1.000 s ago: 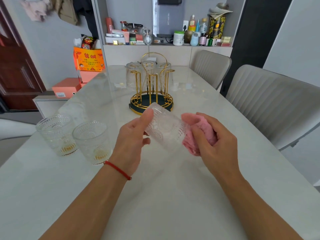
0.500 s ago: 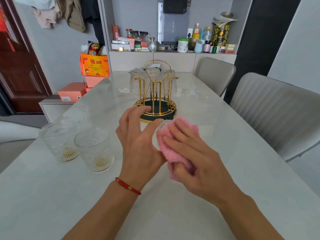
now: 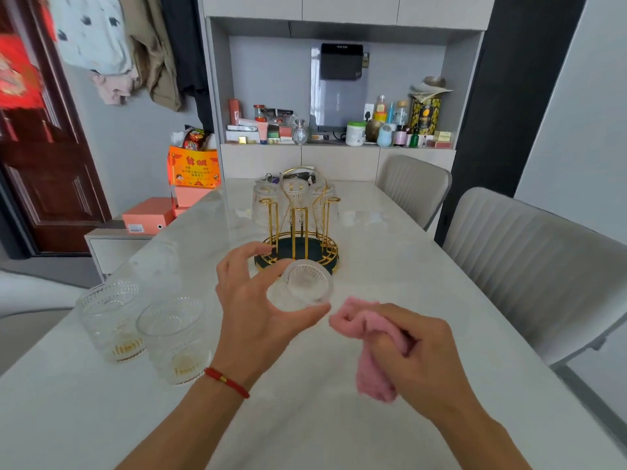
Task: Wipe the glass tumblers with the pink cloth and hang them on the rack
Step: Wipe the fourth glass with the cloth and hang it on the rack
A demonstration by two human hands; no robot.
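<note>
My left hand (image 3: 251, 310) grips a clear ribbed glass tumbler (image 3: 303, 288) above the table, tilted so one round end faces me. My right hand (image 3: 417, 347) holds the crumpled pink cloth (image 3: 369, 337) just right of the tumbler, apart from it. The gold wire rack (image 3: 298, 239) on its dark round base stands right behind the held tumbler, with three tumblers (image 3: 295, 198) hanging upside down on its far side. Two more tumblers (image 3: 108, 317) (image 3: 174, 337) stand upright on the table to the left.
The pale marble table (image 3: 373, 418) runs from me to the wall shelf. Two grey padded chairs (image 3: 529, 262) stand along its right side. Orange boxes (image 3: 149, 215) sit on a low unit at the left. The cluttered shelf (image 3: 339, 130) is behind the rack.
The cloth has come off the tumbler: my right hand pulled back to the right and down with it. My left hand turned the tumbler so its round end faces me, close to the rack.
</note>
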